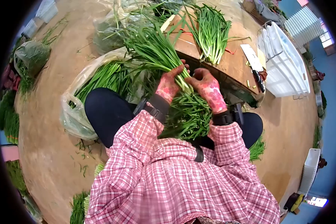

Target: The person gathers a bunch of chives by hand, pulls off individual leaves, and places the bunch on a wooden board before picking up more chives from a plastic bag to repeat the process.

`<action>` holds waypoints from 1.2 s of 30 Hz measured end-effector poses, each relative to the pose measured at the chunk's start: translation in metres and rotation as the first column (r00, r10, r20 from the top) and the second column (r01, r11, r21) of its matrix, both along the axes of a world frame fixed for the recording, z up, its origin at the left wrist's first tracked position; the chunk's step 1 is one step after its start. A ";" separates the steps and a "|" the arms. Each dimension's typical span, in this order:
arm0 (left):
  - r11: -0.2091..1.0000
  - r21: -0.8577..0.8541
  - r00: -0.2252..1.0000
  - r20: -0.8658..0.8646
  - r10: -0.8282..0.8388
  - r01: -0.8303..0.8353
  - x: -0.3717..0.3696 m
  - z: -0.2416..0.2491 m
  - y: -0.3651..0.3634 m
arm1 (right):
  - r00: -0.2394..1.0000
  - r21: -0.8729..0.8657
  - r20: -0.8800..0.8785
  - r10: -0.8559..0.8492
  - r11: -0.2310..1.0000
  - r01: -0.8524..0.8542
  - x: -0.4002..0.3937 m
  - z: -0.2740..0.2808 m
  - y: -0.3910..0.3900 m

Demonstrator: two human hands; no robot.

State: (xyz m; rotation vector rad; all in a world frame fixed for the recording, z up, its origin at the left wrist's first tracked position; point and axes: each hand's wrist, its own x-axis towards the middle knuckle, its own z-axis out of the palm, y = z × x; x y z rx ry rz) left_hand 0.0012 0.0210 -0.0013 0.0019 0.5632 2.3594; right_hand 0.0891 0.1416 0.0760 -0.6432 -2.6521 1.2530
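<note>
My left hand (170, 83), in a patterned glove, is wrapped round a bunch of long green stalks (156, 50) near their pale ends. The leaves fan out up and to the left. My right hand (207, 86) pinches at the pale lower ends of that bunch; its fingertips partly hide what they hold. Below both hands, loose green leaves (192, 117) are heaped between my knees. Another bunch (213, 33) lies on the low wooden table (237, 67) in front. Beside it lies a wide-bladed knife (251, 58) with a black handle.
An open plastic bag (78, 112) of greens stands at my left knee, and another bag (110, 31) lies farther ahead. White plastic baskets (284, 59) stand right of the table. A tied bag (32, 56) sits far left. Scraps and a red band (229, 51) lie on the table.
</note>
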 end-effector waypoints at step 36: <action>0.313 -0.648 0.343 -0.680 -0.648 -0.694 -0.245 0.101 0.143 | 0.948 -0.650 0.153 -0.280 0.694 0.310 -0.070 0.041 0.103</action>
